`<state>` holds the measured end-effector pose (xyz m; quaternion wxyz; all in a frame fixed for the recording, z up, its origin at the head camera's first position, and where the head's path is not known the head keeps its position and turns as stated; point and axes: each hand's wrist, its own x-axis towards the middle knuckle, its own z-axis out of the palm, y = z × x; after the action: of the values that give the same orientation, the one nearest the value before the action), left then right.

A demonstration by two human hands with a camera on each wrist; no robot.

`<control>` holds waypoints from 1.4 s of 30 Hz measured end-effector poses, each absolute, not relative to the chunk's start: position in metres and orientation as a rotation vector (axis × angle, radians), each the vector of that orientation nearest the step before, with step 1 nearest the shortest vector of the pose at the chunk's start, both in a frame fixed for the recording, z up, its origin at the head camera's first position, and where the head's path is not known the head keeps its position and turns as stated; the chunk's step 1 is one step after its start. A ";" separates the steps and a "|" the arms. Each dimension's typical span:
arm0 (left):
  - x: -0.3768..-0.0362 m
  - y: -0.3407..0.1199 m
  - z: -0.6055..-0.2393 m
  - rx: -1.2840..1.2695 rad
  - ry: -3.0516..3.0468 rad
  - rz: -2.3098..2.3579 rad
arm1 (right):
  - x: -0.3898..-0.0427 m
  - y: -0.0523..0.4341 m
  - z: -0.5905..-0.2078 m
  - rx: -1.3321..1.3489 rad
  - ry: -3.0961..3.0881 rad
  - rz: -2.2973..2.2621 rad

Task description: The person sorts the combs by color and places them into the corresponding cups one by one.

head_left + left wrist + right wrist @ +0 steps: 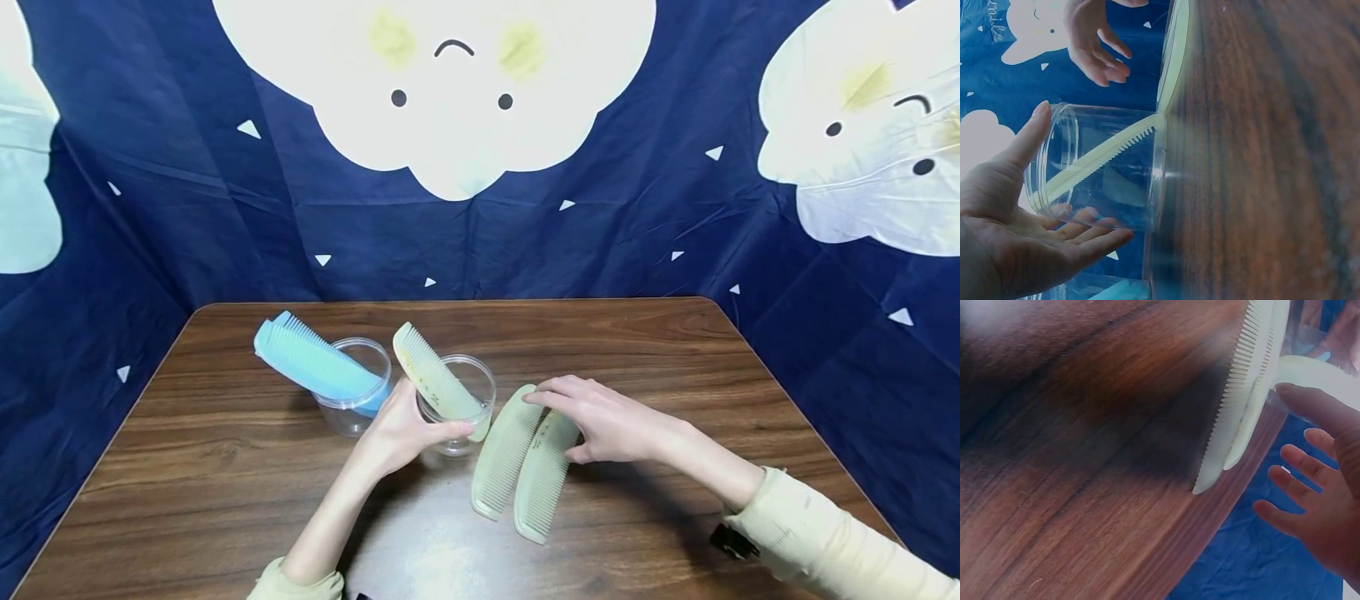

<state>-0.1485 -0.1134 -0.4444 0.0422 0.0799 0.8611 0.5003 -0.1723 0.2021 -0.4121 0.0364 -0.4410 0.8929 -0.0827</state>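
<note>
My left hand (397, 431) grips a clear plastic cup (1107, 212) from the side, thumb and fingers round it near the rim. A pale yellow-green comb (435, 375) leans inside the cup, its upper end sticking out past the rim. Two light green combs, a left one (504, 454) and a right one (543, 483), lie side by side on the table, right of that cup. Over their far ends is my right hand (600, 421), its fingers spread and relaxed in the right wrist view, with nothing held.
Left of the gripped cup stands a second clear cup (337, 422) with blue combs (318, 360) leaning out to the left. The wooden table (187, 467) has its far edge against a dark blue cloth (480, 242) with white clouds.
</note>
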 end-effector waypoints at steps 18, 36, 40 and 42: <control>-0.146 -0.113 -0.444 0.222 2.636 1.535 | -0.167 0.201 -0.423 -1.426 2.667 -0.083; -0.147 -0.112 -0.443 0.218 2.637 1.530 | -0.163 0.196 -0.431 -1.508 2.648 0.052; -0.148 -0.113 -0.444 0.227 2.637 1.531 | -0.164 0.196 -0.433 -1.539 2.649 0.059; -0.148 -0.113 -0.444 0.227 2.642 1.527 | -0.164 0.195 -0.434 -1.551 2.651 0.070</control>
<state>-0.1481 -0.1130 -0.4445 0.0405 0.0743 0.8627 0.4986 -0.1641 0.1952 -0.4337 0.0344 -0.5046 0.8624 0.0228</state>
